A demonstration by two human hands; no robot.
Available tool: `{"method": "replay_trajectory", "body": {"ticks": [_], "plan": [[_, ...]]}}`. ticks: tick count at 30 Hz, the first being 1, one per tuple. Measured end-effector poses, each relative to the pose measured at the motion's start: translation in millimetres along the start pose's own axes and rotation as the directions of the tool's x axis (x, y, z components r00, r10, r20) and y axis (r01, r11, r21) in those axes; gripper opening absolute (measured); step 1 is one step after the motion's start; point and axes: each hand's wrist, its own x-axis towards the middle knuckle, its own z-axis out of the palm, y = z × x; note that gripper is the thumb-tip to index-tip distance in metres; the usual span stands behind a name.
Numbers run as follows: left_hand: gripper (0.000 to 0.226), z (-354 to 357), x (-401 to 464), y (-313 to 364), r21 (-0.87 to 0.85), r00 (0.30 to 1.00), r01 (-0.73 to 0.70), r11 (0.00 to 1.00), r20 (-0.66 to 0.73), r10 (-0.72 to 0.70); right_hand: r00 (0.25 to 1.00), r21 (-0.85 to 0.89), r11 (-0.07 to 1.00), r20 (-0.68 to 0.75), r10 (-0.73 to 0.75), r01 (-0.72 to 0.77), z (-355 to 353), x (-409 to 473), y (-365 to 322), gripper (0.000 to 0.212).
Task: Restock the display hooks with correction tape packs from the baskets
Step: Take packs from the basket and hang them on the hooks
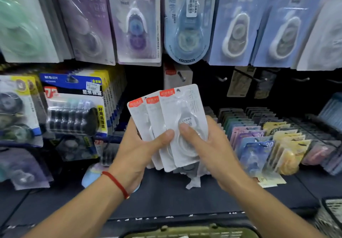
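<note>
Both hands hold a fan of white carded correction tape packs with red corner labels [172, 125] at chest level in front of the display. Left hand [137, 151] grips the fan from the left, thumb pressed on the front; right hand [205, 145] pinches the frontmost pack, thumb on its clear blister. Judged step: separating one pack for hanging. A bare metal display hook [180, 76] projects just above the fan, with one white pack behind it. Next move calls for freeing the front pack and threading its hang-hole onto that hook. An olive plastic basket [187, 233] sits at the lower frame edge.
</note>
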Motion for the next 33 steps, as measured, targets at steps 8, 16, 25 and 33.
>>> {"method": "replay_trajectory", "body": {"ticks": [8,16,25,33], "plan": [[0.070,-11.5,7.4,6.9,0.000,0.977,-0.060,0.998,-0.205,0.059,0.992,0.107,0.993,-0.110,0.062,-0.050,-16.1,26.9,-1.8,0.039],[0.078,-24.0,6.8,13.0,0.107,0.923,-0.216,0.970,-0.302,0.239,0.990,0.026,1.000,-0.141,-0.002,0.005,-12.0,38.3,-4.1,0.022],[0.069,-20.3,8.5,4.0,0.119,0.941,-0.200,0.973,-0.254,0.224,0.963,-0.443,0.896,-0.223,-0.149,0.036,-9.0,33.3,-2.8,0.053],[0.056,-9.1,3.3,0.0,-0.055,0.996,0.022,0.998,-0.090,-0.027,0.988,-0.121,0.992,0.150,-0.017,0.036,-3.8,21.0,7.8,0.030]]}}
